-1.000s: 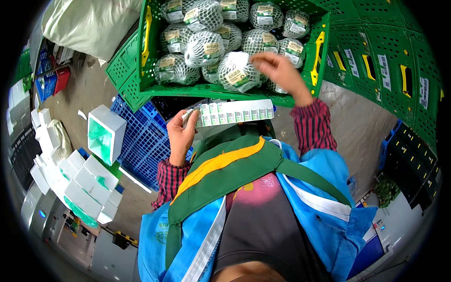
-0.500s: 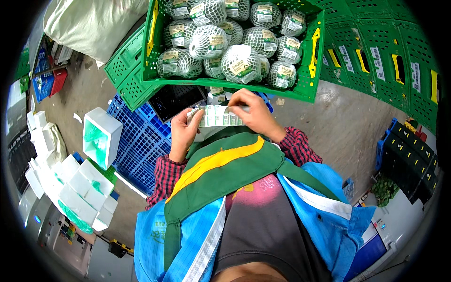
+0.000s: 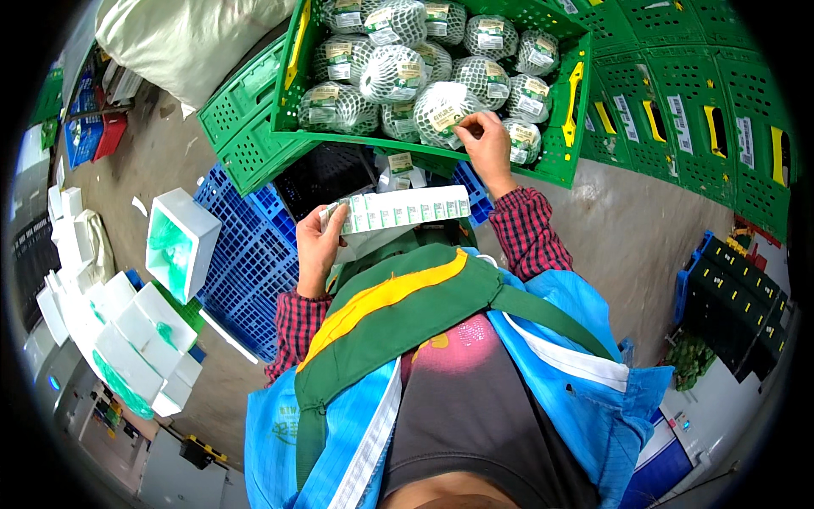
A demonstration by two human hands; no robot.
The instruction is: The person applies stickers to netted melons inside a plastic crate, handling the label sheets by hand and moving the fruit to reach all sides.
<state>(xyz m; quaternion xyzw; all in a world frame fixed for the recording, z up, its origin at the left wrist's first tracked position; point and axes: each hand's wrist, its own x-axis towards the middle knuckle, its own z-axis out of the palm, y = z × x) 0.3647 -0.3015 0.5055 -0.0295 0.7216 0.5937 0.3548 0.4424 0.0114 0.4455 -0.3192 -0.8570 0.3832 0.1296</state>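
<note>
My left hand [image 3: 318, 248] grips one end of a strip of small white-and-green stickers [image 3: 407, 210], held level over my apron. My right hand [image 3: 490, 153] reaches over the front wall of a green crate [image 3: 543, 173]. Its thumb and forefinger are pinched against a round item wrapped in white foam net [image 3: 431, 100], beside the large label on it. Whatever lies between those fingertips is too small to make out. Several more net-wrapped items [image 3: 393, 75], with labels, fill the crate.
Stacked green crates [image 3: 678, 127] stand at the right. Blue plastic pallets [image 3: 246, 254] and a dark box [image 3: 326, 182] lie below the crate. White foam boxes [image 3: 182, 242] are at the left, under a large pale sack [image 3: 191, 42]. Black crates [image 3: 733, 293] stand far right.
My right hand has left the sticker strip and moved up and right to the wrapped item in the crate. The strip now stretches out freely from my left hand.
</note>
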